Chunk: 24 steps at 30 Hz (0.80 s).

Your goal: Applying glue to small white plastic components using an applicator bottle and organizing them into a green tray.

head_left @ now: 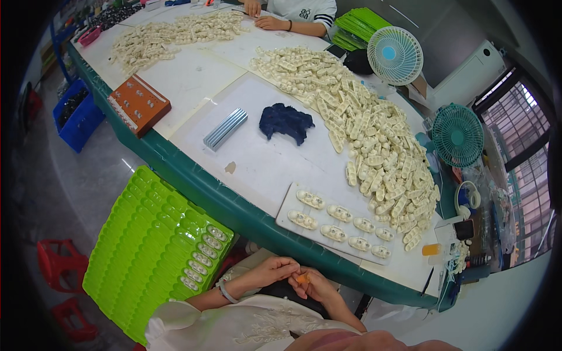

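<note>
My two hands meet low in front of the table's near edge, above my lap. My left hand (277, 270) is closed in a pinch, and whatever sits between its fingertips is too small to make out. In my right hand (317, 288) the fingers curl around a small orange piece (302, 279), whose kind I cannot tell. Just beyond, a white board (285, 225) lies on the table. Two rows of oval cream-coloured plastic parts (333, 233) are set on it, with small details in their hollows.
A big heap of cream parts (374, 140) curves along the right, another pile (175, 38) farther back. Blue putty-like lump (285, 123), silvery-blue rods (226, 129) and orange block (139, 105) lie mid-table. Green tray (140, 245) stands left; fans (458, 136) right. A co-worker's hands (270, 23) rest opposite.
</note>
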Available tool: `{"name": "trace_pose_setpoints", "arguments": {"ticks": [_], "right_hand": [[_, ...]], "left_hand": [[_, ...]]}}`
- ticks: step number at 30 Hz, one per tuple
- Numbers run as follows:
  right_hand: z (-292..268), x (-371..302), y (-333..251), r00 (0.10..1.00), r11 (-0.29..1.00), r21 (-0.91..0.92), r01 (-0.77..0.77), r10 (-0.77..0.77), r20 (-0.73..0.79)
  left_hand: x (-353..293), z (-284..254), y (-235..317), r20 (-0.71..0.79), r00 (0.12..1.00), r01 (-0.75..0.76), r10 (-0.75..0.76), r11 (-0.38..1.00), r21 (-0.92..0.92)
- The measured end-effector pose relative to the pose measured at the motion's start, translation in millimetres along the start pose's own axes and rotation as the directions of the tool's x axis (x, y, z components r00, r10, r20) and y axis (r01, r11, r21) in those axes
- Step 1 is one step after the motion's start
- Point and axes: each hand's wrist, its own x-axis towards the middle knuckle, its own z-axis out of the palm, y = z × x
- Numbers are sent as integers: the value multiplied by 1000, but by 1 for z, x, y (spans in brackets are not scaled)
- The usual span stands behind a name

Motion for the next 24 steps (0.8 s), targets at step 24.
{"name": "trace_pose_setpoints", "arguments": {"ticks": [24], "right_hand": [[47,-42,-47,984,899,-423,112,-160,-80]], "left_hand": [[-28,12,56,-34,990,-127,137,972,197]]}}
